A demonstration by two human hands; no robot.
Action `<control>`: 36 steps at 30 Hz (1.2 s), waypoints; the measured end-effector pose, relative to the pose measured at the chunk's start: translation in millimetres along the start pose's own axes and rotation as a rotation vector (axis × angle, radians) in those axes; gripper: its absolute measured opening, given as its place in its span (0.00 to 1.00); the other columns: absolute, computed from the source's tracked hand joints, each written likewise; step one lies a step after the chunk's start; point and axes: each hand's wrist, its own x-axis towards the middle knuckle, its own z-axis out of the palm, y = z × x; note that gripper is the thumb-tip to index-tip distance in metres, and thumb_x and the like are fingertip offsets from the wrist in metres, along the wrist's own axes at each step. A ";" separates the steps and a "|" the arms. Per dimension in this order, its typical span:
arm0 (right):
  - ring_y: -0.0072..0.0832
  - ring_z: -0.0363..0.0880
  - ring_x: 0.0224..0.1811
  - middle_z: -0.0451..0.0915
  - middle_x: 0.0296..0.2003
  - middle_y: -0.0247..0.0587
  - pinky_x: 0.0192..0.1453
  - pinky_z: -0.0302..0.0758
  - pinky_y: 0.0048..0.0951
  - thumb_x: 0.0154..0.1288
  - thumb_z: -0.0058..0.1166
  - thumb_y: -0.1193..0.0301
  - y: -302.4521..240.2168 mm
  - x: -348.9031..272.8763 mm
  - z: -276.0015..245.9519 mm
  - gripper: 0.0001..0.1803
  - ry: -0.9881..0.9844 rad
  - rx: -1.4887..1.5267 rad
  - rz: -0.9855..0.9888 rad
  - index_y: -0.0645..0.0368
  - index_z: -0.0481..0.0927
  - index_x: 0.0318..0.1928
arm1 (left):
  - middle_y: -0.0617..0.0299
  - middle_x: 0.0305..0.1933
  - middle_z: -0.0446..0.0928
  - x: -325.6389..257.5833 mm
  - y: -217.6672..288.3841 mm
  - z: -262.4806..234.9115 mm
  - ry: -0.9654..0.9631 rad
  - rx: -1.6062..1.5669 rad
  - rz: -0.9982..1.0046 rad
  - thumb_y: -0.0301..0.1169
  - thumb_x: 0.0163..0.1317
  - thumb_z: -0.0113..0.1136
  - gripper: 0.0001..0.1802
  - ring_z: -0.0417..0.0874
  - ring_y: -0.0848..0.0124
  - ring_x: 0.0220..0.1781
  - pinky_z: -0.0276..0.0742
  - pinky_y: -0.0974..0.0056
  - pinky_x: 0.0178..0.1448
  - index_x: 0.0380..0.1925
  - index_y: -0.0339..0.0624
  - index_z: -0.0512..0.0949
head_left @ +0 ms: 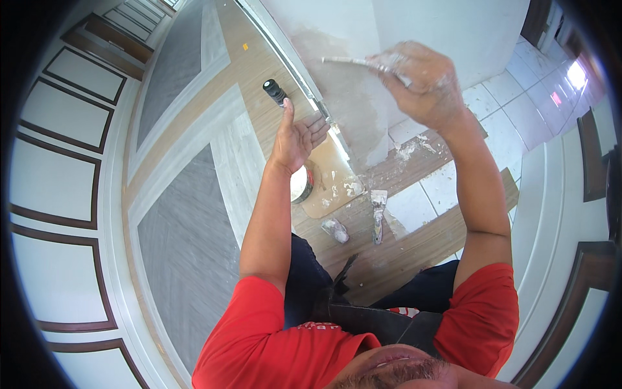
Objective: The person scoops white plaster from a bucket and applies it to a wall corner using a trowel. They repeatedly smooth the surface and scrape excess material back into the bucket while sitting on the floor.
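Note:
My right hand [424, 81], smeared with white, is raised in front of the pale wall [447, 32]. It grips a thin, flat-bladed scraper [350, 61], seen almost edge-on and coated in whitish paste. My left hand [298, 139] is open, palm up with fingers extended, close to the metal-edged wall end [310, 91]. Nothing shows in that palm. Just below it stands a tub of white filler [300, 184], partly hidden by my wrist. A black bottle [275, 92] lies or stands beyond my left thumb; I cannot tell which.
A paste-smeared putty knife [378, 214] and a whitish lump [335, 230] lie on the floor between my knees. A brown board [324, 206] sits under the tub. White crumbs dot the wood strip [414, 159]. Panelled white fronts [61, 168] line the left.

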 end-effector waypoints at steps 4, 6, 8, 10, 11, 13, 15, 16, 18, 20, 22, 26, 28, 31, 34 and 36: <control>0.34 0.85 0.32 0.87 0.35 0.41 0.36 0.81 0.31 0.62 0.68 0.77 1.7 4.6 -15.4 0.07 0.048 0.074 0.172 0.61 0.89 0.41 | 0.28 0.82 0.49 -2.1 1.2 4.1 0.024 -0.005 -0.009 0.82 0.64 0.35 0.71 0.53 0.40 0.84 0.48 0.48 0.86 0.77 0.17 0.46; 0.39 0.84 0.32 0.86 0.34 0.42 0.37 0.81 0.34 0.61 0.67 0.75 -2.7 -5.7 -14.8 0.06 -0.049 0.131 0.311 0.61 0.88 0.39 | 0.28 0.82 0.47 -4.6 2.9 8.1 0.021 0.003 -0.009 0.82 0.64 0.34 0.71 0.51 0.41 0.85 0.46 0.49 0.87 0.77 0.16 0.45; 0.40 0.84 0.32 0.85 0.33 0.44 0.36 0.81 0.34 0.62 0.67 0.74 -0.7 -18.4 -2.2 0.06 -0.105 0.166 0.250 0.61 0.88 0.39 | 0.28 0.83 0.45 -4.8 5.1 10.9 -0.007 0.010 -0.018 0.82 0.64 0.31 0.72 0.48 0.43 0.86 0.43 0.50 0.87 0.76 0.15 0.42; 0.41 0.84 0.31 0.85 0.33 0.45 0.36 0.81 0.35 0.62 0.67 0.74 -3.1 -24.3 7.0 0.06 -0.133 0.192 0.226 0.62 0.88 0.39 | 0.28 0.83 0.44 -3.1 3.1 6.0 -0.024 0.003 -0.021 0.82 0.64 0.31 0.72 0.48 0.43 0.86 0.43 0.50 0.87 0.76 0.15 0.42; 0.41 0.84 0.31 0.84 0.32 0.45 0.36 0.81 0.35 0.62 0.67 0.74 -6.0 -23.7 10.8 0.06 -0.131 0.198 0.231 0.63 0.87 0.38 | 0.28 0.83 0.43 -2.9 4.9 5.7 -0.030 0.000 -0.023 0.82 0.64 0.30 0.72 0.47 0.43 0.86 0.43 0.50 0.87 0.76 0.15 0.42; 0.41 0.83 0.30 0.84 0.31 0.46 0.35 0.80 0.36 0.62 0.67 0.74 -5.7 -21.0 14.6 0.06 -0.096 0.213 0.240 0.63 0.87 0.38 | 0.28 0.83 0.43 -3.9 4.7 7.4 -0.012 0.010 -0.028 0.82 0.64 0.31 0.72 0.47 0.43 0.86 0.42 0.50 0.87 0.76 0.15 0.42; 0.42 0.83 0.29 0.84 0.31 0.46 0.35 0.80 0.35 0.61 0.68 0.73 -2.7 -15.5 14.1 0.07 -0.026 0.225 0.245 0.64 0.87 0.37 | 0.28 0.83 0.44 -4.2 5.2 11.7 -0.001 0.013 -0.016 0.83 0.63 0.33 0.72 0.49 0.42 0.85 0.44 0.50 0.87 0.76 0.15 0.43; 0.41 0.83 0.29 0.85 0.31 0.47 0.35 0.79 0.35 0.62 0.68 0.73 -2.9 -11.4 10.9 0.07 0.005 0.208 0.296 0.64 0.87 0.37 | 0.27 0.82 0.46 -3.3 4.7 12.4 0.004 0.010 -0.004 0.83 0.63 0.35 0.73 0.50 0.41 0.85 0.46 0.49 0.87 0.76 0.15 0.44; 0.40 0.82 0.29 0.85 0.31 0.47 0.35 0.78 0.34 0.62 0.69 0.72 -10.7 -2.3 3.4 0.08 0.060 0.185 0.414 0.64 0.87 0.37 | 0.26 0.82 0.47 -4.6 2.6 9.0 0.018 0.005 -0.003 0.83 0.62 0.37 0.73 0.52 0.41 0.85 0.48 0.49 0.86 0.76 0.16 0.45; 0.37 0.82 0.29 0.86 0.31 0.48 0.36 0.78 0.33 0.64 0.70 0.69 -15.6 0.1 -0.2 0.10 0.017 0.249 0.539 0.64 0.87 0.38 | 0.26 0.82 0.48 -4.4 2.4 6.4 0.021 0.003 -0.008 0.83 0.62 0.37 0.73 0.52 0.41 0.84 0.48 0.50 0.86 0.76 0.16 0.45; 0.32 0.81 0.29 0.86 0.30 0.47 0.37 0.77 0.32 0.64 0.71 0.66 -14.5 -2.1 2.5 0.12 -0.016 0.310 0.637 0.64 0.88 0.39 | 0.27 0.81 0.48 -3.2 0.7 2.7 0.010 0.002 -0.014 0.83 0.62 0.36 0.73 0.52 0.41 0.84 0.48 0.50 0.86 0.76 0.16 0.45; 0.23 0.80 0.31 0.87 0.29 0.43 0.41 0.77 0.31 0.64 0.72 0.62 -12.2 -7.6 16.3 0.15 -0.088 0.497 0.823 0.63 0.89 0.39 | 0.28 0.81 0.50 -1.3 -0.2 1.0 0.023 -0.002 -0.020 0.83 0.63 0.36 0.72 0.54 0.42 0.84 0.49 0.50 0.86 0.76 0.16 0.46; 0.20 0.80 0.32 0.88 0.30 0.39 0.41 0.78 0.31 0.64 0.73 0.62 -12.6 -7.3 21.8 0.15 -0.115 0.561 0.865 0.63 0.89 0.39 | 0.29 0.81 0.51 -1.0 -0.3 1.7 0.012 -0.002 -0.017 0.83 0.63 0.35 0.72 0.55 0.43 0.84 0.49 0.50 0.86 0.76 0.16 0.46; 0.19 0.81 0.33 0.89 0.31 0.35 0.41 0.78 0.30 0.64 0.73 0.62 -8.0 -7.4 26.5 0.14 -0.135 0.481 0.833 0.61 0.90 0.39 | 0.29 0.81 0.51 0.2 0.3 3.1 -0.007 0.002 -0.011 0.83 0.63 0.35 0.72 0.55 0.43 0.84 0.49 0.50 0.86 0.76 0.16 0.46; 0.18 0.81 0.33 0.89 0.31 0.34 0.41 0.79 0.30 0.64 0.73 0.62 -4.0 -2.4 20.9 0.13 -0.088 0.405 0.833 0.59 0.91 0.41 | 0.29 0.81 0.51 -2.3 1.1 1.7 -0.016 0.007 -0.011 0.83 0.63 0.35 0.72 0.55 0.43 0.84 0.49 0.51 0.86 0.76 0.16 0.47; 0.18 0.81 0.32 0.89 0.30 0.34 0.40 0.80 0.30 0.64 0.73 0.62 10.1 -3.7 16.0 0.13 0.069 0.536 0.838 0.58 0.91 0.41 | 0.28 0.81 0.51 -2.3 0.8 5.6 -0.013 0.000 -0.014 0.83 0.63 0.36 0.72 0.55 0.43 0.84 0.49 0.51 0.86 0.76 0.16 0.47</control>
